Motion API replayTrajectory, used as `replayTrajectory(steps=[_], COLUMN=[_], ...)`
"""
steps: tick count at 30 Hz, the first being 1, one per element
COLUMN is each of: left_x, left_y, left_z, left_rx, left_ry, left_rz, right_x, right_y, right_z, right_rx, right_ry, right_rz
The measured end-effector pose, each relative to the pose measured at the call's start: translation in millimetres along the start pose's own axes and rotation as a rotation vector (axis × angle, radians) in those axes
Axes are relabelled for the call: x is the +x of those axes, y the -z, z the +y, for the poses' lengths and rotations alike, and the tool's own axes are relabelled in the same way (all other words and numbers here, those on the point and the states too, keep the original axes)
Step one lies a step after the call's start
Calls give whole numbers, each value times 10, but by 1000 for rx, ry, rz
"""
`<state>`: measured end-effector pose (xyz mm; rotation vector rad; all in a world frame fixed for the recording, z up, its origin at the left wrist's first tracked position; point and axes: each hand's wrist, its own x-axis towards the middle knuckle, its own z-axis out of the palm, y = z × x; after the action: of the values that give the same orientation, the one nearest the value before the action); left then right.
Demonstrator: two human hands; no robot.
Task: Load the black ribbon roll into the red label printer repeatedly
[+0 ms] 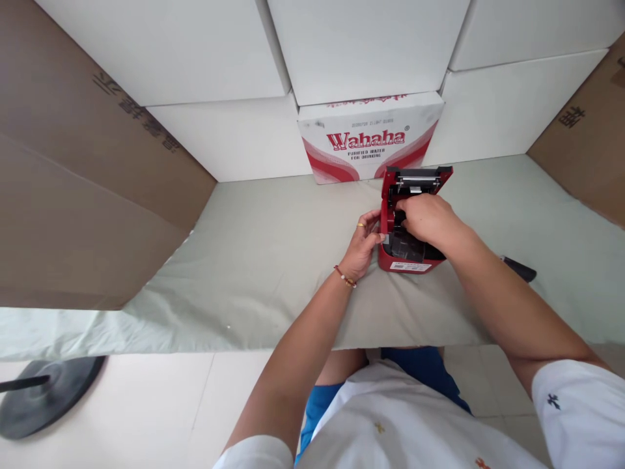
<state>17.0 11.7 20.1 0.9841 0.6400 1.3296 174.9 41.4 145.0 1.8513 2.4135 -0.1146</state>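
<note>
A red label printer [404, 266] with a black inside stands on the cloth-covered table, its lid [424, 180] raised at the back. At its left side, my left hand [364, 244] grips the wall, thumb at the upper edge and fingers along the outside. My right hand [428, 218] reaches into the opened printer from the right with curled fingers. Its fingertips are partly hidden inside, so what they pinch, if anything, cannot be made out. Dark, shiny material [408, 247] lies in the front of the printer's compartment.
Behind the printer stands a white-and-red Wahaha water carton [371, 146] against stacked white boxes [244, 140]. Brown cardboard [97, 195] borders the table at left and more cardboard [586, 140] at right. A black object [520, 268] lies partly behind my right forearm. Pale green cloth [258, 260] covers the table.
</note>
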Motion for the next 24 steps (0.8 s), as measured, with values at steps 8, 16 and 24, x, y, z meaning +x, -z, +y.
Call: replayTrajectory(steps=[8, 16, 24], left_x=[-424, -626, -644], left_y=[-196, -371, -365], left_z=[217, 164, 141], left_rx=[800, 1228, 1376], left_ry=[-594, -974, -940], left_rz=[239, -49, -59], right_x=[-513, -278, -481], right_y=[132, 140, 83], right_z=[358, 597, 501], right_rx=[483, 357, 347], right_ry=[128, 95, 223], right_rz=[390, 757, 550])
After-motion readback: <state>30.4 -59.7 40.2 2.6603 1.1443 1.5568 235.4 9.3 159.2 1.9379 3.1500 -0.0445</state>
